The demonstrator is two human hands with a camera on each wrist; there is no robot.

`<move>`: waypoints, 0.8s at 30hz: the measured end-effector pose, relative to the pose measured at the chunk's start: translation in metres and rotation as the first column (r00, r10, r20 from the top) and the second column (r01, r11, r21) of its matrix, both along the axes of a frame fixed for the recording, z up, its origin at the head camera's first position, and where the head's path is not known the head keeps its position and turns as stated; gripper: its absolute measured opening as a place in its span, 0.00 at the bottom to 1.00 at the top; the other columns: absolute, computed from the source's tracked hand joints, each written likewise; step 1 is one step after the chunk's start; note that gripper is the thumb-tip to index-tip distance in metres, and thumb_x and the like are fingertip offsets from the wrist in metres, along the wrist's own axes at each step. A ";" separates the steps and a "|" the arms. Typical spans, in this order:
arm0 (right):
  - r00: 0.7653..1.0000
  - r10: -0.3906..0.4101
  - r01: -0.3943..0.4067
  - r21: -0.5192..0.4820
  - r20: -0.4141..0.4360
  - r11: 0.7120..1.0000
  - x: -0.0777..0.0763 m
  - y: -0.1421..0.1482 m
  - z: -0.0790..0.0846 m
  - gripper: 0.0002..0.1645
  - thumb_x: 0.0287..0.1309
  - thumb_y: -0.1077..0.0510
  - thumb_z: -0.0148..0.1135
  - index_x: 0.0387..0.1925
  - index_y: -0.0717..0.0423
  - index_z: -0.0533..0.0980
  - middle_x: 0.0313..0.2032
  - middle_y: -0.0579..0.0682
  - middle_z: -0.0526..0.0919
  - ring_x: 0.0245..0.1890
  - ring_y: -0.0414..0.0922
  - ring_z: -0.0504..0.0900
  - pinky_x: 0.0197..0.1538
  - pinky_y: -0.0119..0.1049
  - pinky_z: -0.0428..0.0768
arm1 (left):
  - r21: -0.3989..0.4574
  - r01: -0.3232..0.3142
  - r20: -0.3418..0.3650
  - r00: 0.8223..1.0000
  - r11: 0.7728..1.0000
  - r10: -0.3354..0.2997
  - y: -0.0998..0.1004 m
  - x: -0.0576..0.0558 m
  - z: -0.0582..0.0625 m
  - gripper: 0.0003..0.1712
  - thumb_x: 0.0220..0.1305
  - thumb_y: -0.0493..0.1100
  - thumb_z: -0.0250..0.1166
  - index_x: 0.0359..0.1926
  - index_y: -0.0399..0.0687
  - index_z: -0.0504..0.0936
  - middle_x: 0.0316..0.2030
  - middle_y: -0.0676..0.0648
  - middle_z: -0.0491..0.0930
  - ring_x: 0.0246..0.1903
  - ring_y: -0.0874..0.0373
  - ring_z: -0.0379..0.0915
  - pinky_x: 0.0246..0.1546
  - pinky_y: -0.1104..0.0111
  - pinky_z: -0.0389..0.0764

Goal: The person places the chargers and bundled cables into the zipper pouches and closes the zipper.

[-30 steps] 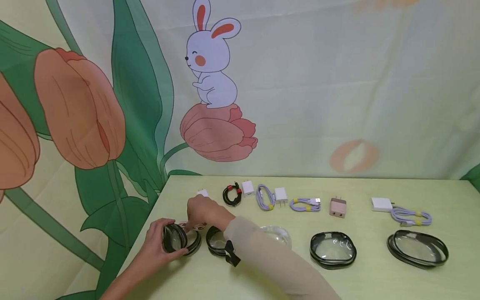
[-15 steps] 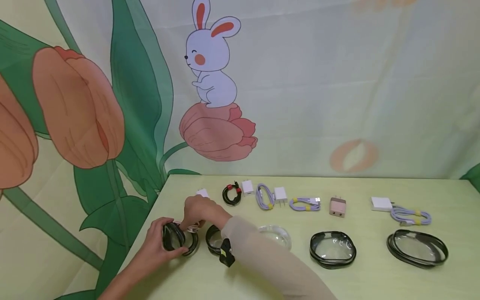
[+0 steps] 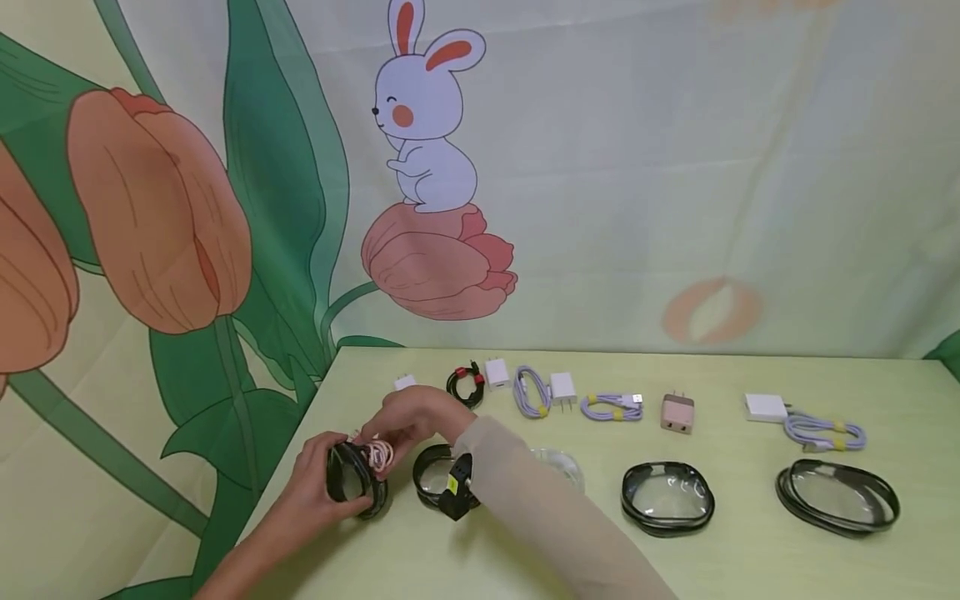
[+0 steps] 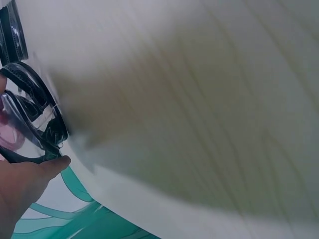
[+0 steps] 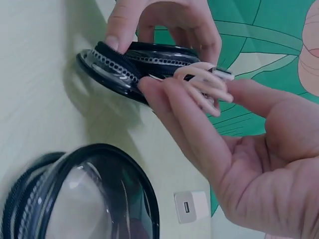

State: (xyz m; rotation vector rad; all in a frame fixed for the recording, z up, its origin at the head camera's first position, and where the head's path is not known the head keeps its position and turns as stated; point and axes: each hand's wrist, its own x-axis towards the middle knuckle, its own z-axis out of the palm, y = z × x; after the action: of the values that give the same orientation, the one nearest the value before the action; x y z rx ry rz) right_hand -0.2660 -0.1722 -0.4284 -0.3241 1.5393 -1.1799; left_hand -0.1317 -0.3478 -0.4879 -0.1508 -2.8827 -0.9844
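Note:
My left hand grips a small clear zip case with black edging, fingers behind it and thumb at the near side. It stands tilted on edge with its opening spread. My right hand pinches a coiled pale pink USB cable between thumb and fingers, right at that opening. In the right wrist view, the cable shows its metal plug, and two fingertips reach to the zipped edge of the case. Only part of the case and a blurred pink patch appear in the left wrist view.
Matching black-edged cases lie in a row, and a clear white-rimmed one is partly behind my right sleeve. Farther back are white plug adapters, a pink adapter, lilac cables and a black cable.
My right hand has turned and its wrist has lifted slightly, bringing the pink cable upright and more into view against the case. The case's right side has drawn inward. My left hand keeps its grip.

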 end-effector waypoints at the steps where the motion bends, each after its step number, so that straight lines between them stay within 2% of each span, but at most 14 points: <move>1: 1.000 0.000 0.000 -0.012 0.026 1.000 -0.001 0.000 0.000 0.13 0.70 0.60 0.61 0.43 0.71 0.78 0.39 0.66 0.85 0.37 0.59 0.89 0.45 0.44 0.86 | -0.003 -0.004 -0.003 1.000 1.000 0.004 -0.001 0.000 0.000 0.54 0.47 0.46 0.83 0.67 0.37 0.59 0.64 0.33 0.59 0.63 0.37 0.58 0.59 0.40 0.69; 4: 0.995 -0.020 0.026 -0.052 0.102 0.998 -0.005 0.001 -0.002 0.13 0.70 0.60 0.60 0.42 0.70 0.79 0.39 0.65 0.85 0.39 0.60 0.88 0.44 0.45 0.87 | 0.004 -0.014 -0.023 1.000 1.000 0.014 -0.003 0.000 0.001 0.55 0.46 0.47 0.84 0.67 0.35 0.59 0.64 0.32 0.60 0.64 0.36 0.58 0.60 0.39 0.69; 7: 0.996 -0.027 0.032 -0.052 0.082 0.998 -0.007 0.001 -0.004 0.12 0.71 0.60 0.59 0.41 0.70 0.78 0.36 0.61 0.83 0.35 0.53 0.87 0.41 0.44 0.87 | 0.011 -0.012 -0.046 0.999 1.000 0.013 -0.004 -0.001 0.000 0.57 0.45 0.50 0.85 0.66 0.33 0.60 0.64 0.31 0.60 0.64 0.35 0.59 0.62 0.39 0.67; 10: 0.998 0.006 -0.006 -0.001 -0.055 1.000 -0.002 -0.001 -0.006 0.14 0.71 0.61 0.58 0.45 0.72 0.76 0.34 0.57 0.81 0.31 0.48 0.83 0.39 0.42 0.87 | 0.030 -0.006 -0.059 0.998 1.000 0.007 -0.004 -0.001 0.000 0.57 0.44 0.50 0.85 0.66 0.33 0.60 0.64 0.31 0.60 0.65 0.35 0.58 0.62 0.40 0.66; 11: 0.992 0.021 -0.018 0.027 -0.126 0.999 0.001 -0.003 -0.006 0.16 0.71 0.61 0.59 0.49 0.73 0.75 0.35 0.56 0.79 0.30 0.46 0.82 0.38 0.41 0.87 | 0.039 -0.004 -0.063 0.998 0.999 0.006 -0.004 -0.001 0.000 0.57 0.44 0.49 0.85 0.66 0.33 0.60 0.64 0.31 0.60 0.65 0.36 0.58 0.62 0.40 0.66; 12: 0.973 0.046 -0.031 0.070 -0.226 0.997 0.005 -0.005 -0.006 0.18 0.70 0.59 0.60 0.50 0.72 0.74 0.35 0.55 0.79 0.28 0.46 0.82 0.38 0.40 0.86 | 0.047 -0.001 -0.069 0.998 0.999 0.005 -0.003 -0.001 0.000 0.57 0.44 0.49 0.85 0.66 0.33 0.60 0.64 0.31 0.60 0.65 0.36 0.58 0.62 0.40 0.66; 13: 0.944 0.067 -0.032 0.113 -0.324 0.993 0.009 -0.007 -0.007 0.18 0.69 0.58 0.62 0.50 0.70 0.74 0.35 0.55 0.80 0.27 0.46 0.83 0.36 0.38 0.85 | 0.055 0.000 -0.072 0.997 0.998 0.004 -0.003 0.000 0.000 0.57 0.44 0.48 0.85 0.66 0.34 0.59 0.64 0.32 0.60 0.65 0.36 0.58 0.62 0.40 0.66; 15: 0.848 0.127 -0.023 0.204 -0.514 0.979 0.017 -0.013 -0.007 0.18 0.67 0.55 0.64 0.48 0.67 0.75 0.33 0.52 0.80 0.25 0.46 0.83 0.33 0.36 0.83 | 0.076 0.002 -0.081 0.997 0.997 0.004 -0.003 0.000 0.000 0.56 0.44 0.46 0.85 0.66 0.34 0.59 0.63 0.32 0.60 0.64 0.37 0.58 0.62 0.40 0.65; 17: 0.712 0.204 0.016 0.305 -0.672 0.952 0.025 -0.019 -0.009 0.15 0.65 0.51 0.66 0.40 0.61 0.77 0.29 0.49 0.79 0.22 0.43 0.82 0.27 0.32 0.79 | 0.092 0.005 -0.087 0.996 0.996 0.003 -0.003 0.000 0.000 0.56 0.44 0.44 0.85 0.66 0.34 0.58 0.63 0.33 0.59 0.64 0.37 0.58 0.61 0.40 0.66; 18: 0.649 0.243 0.040 0.351 -0.721 0.936 0.028 -0.022 -0.010 0.14 0.64 0.50 0.66 0.34 0.57 0.77 0.27 0.47 0.78 0.21 0.43 0.80 0.25 0.32 0.76 | 0.098 0.009 -0.088 0.996 0.995 0.000 -0.003 0.000 -0.001 0.56 0.45 0.44 0.85 0.66 0.34 0.58 0.63 0.33 0.59 0.65 0.37 0.58 0.61 0.39 0.66; 19: 0.602 0.270 0.057 0.377 -0.751 0.924 0.031 -0.025 -0.012 0.13 0.64 0.50 0.66 0.31 0.55 0.77 0.25 0.46 0.77 0.21 0.42 0.78 0.24 0.32 0.74 | 0.102 0.012 -0.086 0.996 0.995 -0.003 -0.004 0.000 -0.001 0.55 0.45 0.44 0.85 0.66 0.35 0.58 0.63 0.33 0.59 0.65 0.36 0.57 0.62 0.39 0.66; 20: 0.563 0.299 0.071 0.405 -0.770 0.912 0.034 -0.028 -0.013 0.13 0.63 0.50 0.67 0.29 0.54 0.76 0.24 0.45 0.76 0.21 0.41 0.76 0.24 0.32 0.72 | 0.105 0.015 -0.086 0.996 0.994 -0.006 -0.004 0.000 -0.002 0.55 0.45 0.45 0.85 0.66 0.35 0.58 0.63 0.33 0.59 0.65 0.36 0.57 0.62 0.39 0.66; 22: 0.504 0.343 0.097 0.447 -0.793 0.889 0.038 -0.032 -0.015 0.13 0.62 0.51 0.68 0.26 0.51 0.76 0.23 0.44 0.74 0.22 0.41 0.71 0.24 0.33 0.70 | 0.101 0.021 -0.082 0.997 0.995 -0.012 -0.004 0.000 -0.003 0.55 0.46 0.45 0.85 0.66 0.35 0.59 0.64 0.32 0.58 0.65 0.36 0.57 0.61 0.39 0.66; 24: 0.473 0.362 0.129 0.470 -0.803 0.873 0.041 -0.036 -0.019 0.12 0.62 0.52 0.68 0.26 0.50 0.77 0.24 0.44 0.74 0.23 0.42 0.70 0.25 0.35 0.70 | 0.096 0.023 -0.079 0.997 0.995 -0.015 -0.005 0.000 -0.004 0.55 0.47 0.46 0.84 0.67 0.34 0.59 0.64 0.32 0.58 0.65 0.36 0.57 0.61 0.40 0.66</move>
State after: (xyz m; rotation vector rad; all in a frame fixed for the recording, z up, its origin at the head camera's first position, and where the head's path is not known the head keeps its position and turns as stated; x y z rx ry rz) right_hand -0.2251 -0.2079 -0.4469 -0.7819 2.6066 -0.4057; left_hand -0.1318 -0.3529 -0.4923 -0.2051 -2.7617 -1.0940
